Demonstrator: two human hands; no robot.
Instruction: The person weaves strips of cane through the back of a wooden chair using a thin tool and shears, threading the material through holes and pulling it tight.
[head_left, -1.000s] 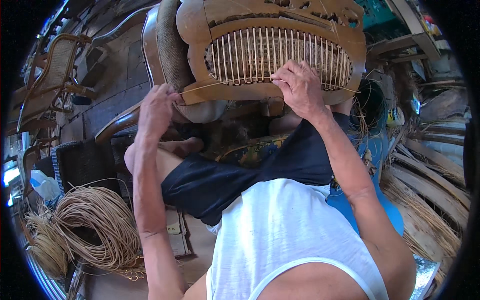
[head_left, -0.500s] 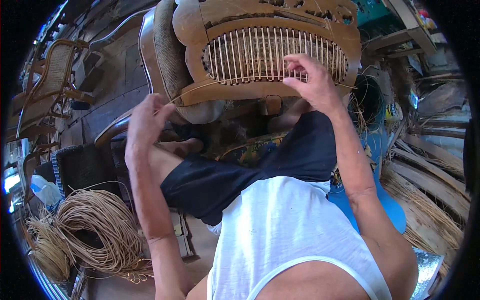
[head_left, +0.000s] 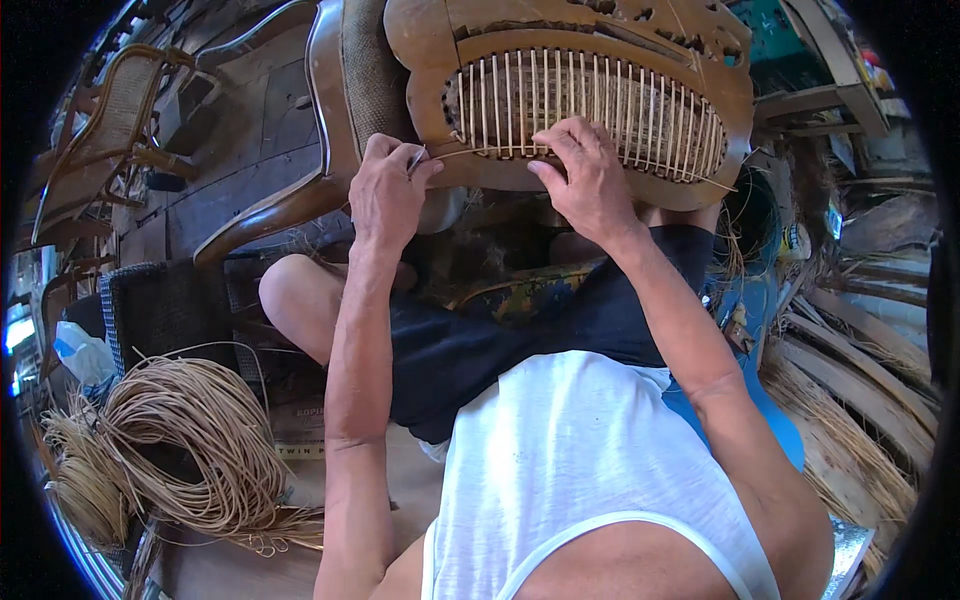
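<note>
A wooden chair frame (head_left: 425,55) with an oval opening lies before me. Pale upright cane strands (head_left: 580,90) are strung across the opening through holes along its rim. My left hand (head_left: 385,195) is at the opening's lower left, fingers pinched on a thin cane strand (head_left: 455,154) that runs right along the lower rim. A small shiny pointed thing (head_left: 416,160) shows at its fingertips; its kind is unclear. My right hand (head_left: 588,185) is over the lower rim, its bent fingertips at the upright strands and the thumb apart from them.
A big coil of cane (head_left: 195,440) lies at lower left beside a white plastic bag (head_left: 85,352). Another cane-backed chair (head_left: 105,125) stands at far left. Wood strips (head_left: 850,360) and loose fibres are piled at right. A chair arm (head_left: 270,215) curves past my left knee.
My left hand has moved right and up, closer to the opening. My right hand has shifted slightly left and down to the lower rim. The chair frame appears farther right in view.
</note>
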